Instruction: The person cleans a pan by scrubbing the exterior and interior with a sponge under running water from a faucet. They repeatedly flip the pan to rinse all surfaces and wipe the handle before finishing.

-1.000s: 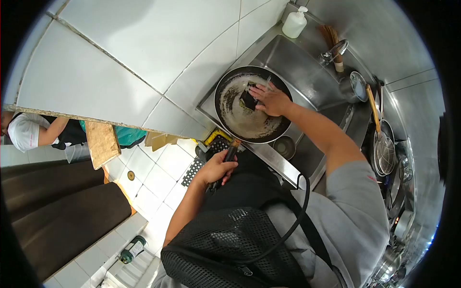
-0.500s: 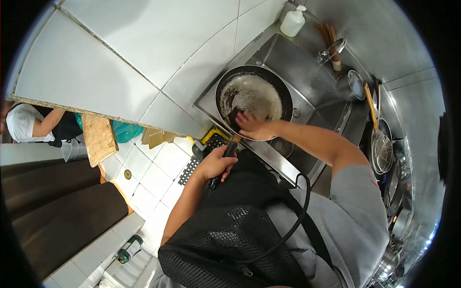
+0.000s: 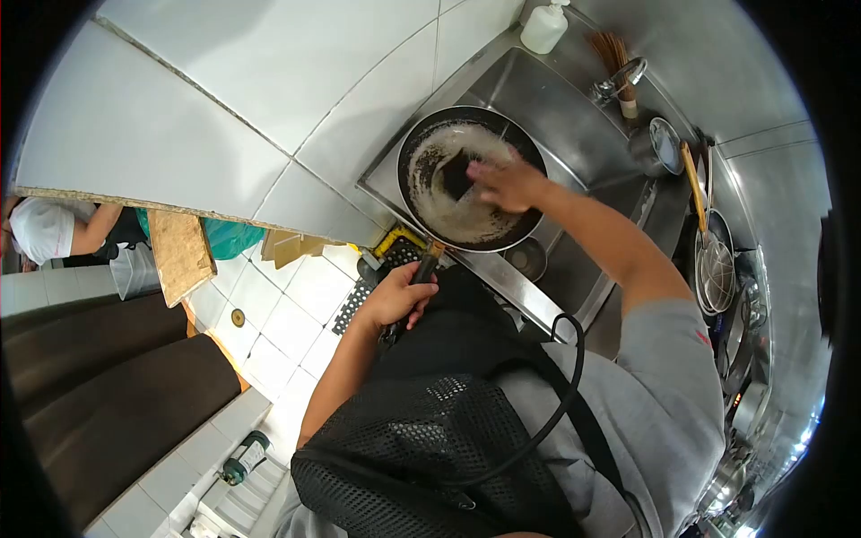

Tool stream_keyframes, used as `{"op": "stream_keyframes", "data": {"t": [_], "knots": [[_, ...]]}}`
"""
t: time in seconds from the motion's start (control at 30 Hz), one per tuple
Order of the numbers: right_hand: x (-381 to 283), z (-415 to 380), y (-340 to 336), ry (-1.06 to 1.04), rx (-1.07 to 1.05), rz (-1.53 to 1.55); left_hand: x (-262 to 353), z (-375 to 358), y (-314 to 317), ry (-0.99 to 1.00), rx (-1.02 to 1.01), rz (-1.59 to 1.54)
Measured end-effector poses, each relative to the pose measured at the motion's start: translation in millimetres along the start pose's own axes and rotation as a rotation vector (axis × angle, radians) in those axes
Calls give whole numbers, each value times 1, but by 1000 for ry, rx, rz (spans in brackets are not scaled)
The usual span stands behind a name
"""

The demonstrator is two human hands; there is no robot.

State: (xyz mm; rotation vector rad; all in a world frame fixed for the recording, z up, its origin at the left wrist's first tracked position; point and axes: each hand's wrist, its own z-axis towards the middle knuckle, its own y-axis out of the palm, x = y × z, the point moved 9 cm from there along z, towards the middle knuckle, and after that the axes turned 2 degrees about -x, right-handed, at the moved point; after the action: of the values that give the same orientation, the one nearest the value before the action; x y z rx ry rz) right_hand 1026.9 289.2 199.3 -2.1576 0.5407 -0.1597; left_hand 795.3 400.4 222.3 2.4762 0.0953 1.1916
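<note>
A black frying pan (image 3: 421,215) with foamy, whitish suds across its inside rests over the near left part of the sink. My left hand (image 3: 399,294) is wrapped around the pan's dark handle (image 3: 425,267). Inside the pan, my right hand (image 3: 507,184) is smeared by motion, its fingers on a dark scouring pad (image 3: 456,174). The pad lies against the soapy pan bottom, partly covered by the fingertips.
The steel sink (image 3: 547,108) has a faucet (image 3: 628,79), a white pump bottle (image 3: 543,29) and a stick brush (image 3: 612,56) at its back. A small pot (image 3: 659,146) and a strainer (image 3: 715,280) stand to the right. Another person (image 3: 63,229) is at far left.
My right hand and the dark pad have moved from the pan's near edge up toward its middle. My left hand still grips the handle.
</note>
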Motion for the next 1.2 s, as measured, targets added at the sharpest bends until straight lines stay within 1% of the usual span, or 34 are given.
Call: {"op": "stream_keyframes", "data": {"t": [0.03,0.1,0.13,0.17,0.23,0.27,0.33,0.47,0.53,0.57,0.63,0.67,0.73,0.77,0.83,0.87,0.93,1.03,1.17,1.2], "knots": [[-1,3,6,6,2,1,2,0,1,1,-4,4],[-2,14,16,133,64,-90,3,0,1,-26,7,-7],[-10,9,8,177,106,-62,2,0,0,-26,6,-7],[-13,7,2,175,104,-62,0,0,-3,-30,4,5],[-32,-6,-37,-6,477,-9,-3,0,-4,-37,6,7],[-31,-2,-31,-9,471,-3,-1,0,-4,-25,-3,-1],[-32,11,-15,-164,375,118,-2,1,-3,-21,-25,23],[-10,27,-11,-199,406,13,-2,-1,-4,-43,-8,25],[-16,26,-13,-224,527,-362,-1,-2,-4,-50,-2,21],[-16,24,-17,-227,524,-363,-1,-2,-4,-49,-1,16],[-15,22,-25,-313,450,-80,-1,-3,-5,-45,6,26],[-13,24,-30,-317,450,-83,-1,-2,-8,-42,9,23],[-19,22,-35,-376,462,-216,-4,-4,-9,-32,-21,46],[-19,22,-36,-384,461,-215,-5,-4,-10,-34,-15,42],[-25,22,-34,-387,477,-435,-6,-5,-10,-26,-27,52],[-26,22,-33,-388,477,-435,-6,-5,-10,-26,-26,52],[-27,26,-28,-376,400,-402,-6,-5,-11,-33,-38,45],[-26,28,-28,-382,340,-400,-5,-5,-16,-44,-34,51],[-30,25,-24,-349,388,-462,-3,-4,-17,-29,-53,36],[-28,25,-24,-312,410,-480,-3,-4,-16,-29,-55,31]]}}
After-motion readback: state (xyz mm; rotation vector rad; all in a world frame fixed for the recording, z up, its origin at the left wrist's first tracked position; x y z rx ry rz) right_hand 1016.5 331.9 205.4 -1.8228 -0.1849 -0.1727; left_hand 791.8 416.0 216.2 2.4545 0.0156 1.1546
